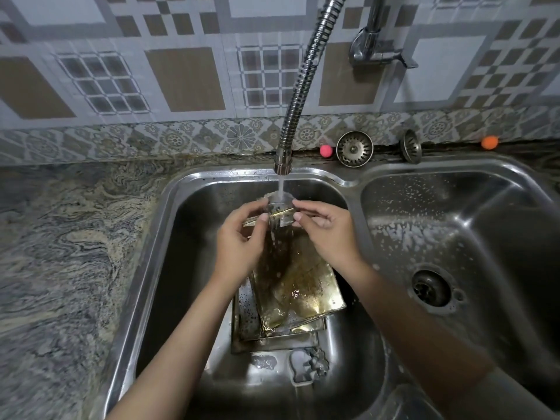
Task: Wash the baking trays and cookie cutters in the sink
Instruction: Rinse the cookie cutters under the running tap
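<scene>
We look down on a marbled grey stone countertop beneath a wall of grey, white and brown geometric tiles, edged below by a band of floral-patterned border tiles, under soft, even light.

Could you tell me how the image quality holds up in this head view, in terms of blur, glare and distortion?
Head view: wide-angle bending curves the counter and sink rim toward the edges; corners look smeared; glare streaks the right basin and the wet baking trays; the cookie cutter under the stream is blurred between left hand and right hand.
</scene>
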`<state>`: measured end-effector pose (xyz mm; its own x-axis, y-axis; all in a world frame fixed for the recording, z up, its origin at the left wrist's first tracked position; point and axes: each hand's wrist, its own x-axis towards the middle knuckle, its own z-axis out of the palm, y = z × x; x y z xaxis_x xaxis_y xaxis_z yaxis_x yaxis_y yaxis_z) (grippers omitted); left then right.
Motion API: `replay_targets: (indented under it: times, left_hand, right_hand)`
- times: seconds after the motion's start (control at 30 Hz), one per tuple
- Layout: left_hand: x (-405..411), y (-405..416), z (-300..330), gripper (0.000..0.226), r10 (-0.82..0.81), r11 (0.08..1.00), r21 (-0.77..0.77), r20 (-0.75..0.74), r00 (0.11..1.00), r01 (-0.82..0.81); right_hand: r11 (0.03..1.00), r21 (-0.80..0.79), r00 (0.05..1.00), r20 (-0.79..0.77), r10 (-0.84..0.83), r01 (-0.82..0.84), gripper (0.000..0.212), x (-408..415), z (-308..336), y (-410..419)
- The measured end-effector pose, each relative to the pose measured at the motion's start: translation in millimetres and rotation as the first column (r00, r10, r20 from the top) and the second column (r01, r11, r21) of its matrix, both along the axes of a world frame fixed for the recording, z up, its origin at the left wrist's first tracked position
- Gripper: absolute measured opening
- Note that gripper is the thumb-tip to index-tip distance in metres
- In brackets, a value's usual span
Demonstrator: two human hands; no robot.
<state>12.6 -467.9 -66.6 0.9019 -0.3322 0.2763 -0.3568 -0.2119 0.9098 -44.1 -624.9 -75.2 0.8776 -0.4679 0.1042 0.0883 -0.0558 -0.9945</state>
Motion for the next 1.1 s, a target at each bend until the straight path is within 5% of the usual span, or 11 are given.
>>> replay_targets:
  times: [1.1]
  left_hand:
    - [10,-3,15,0.014,0.032,0.984,-0.164,-0.199,0.979,-0.065]
  right_hand:
    - [0.999,-0.019,0.998,0.060,-0.031,0.032,0.025,-1,12,3]
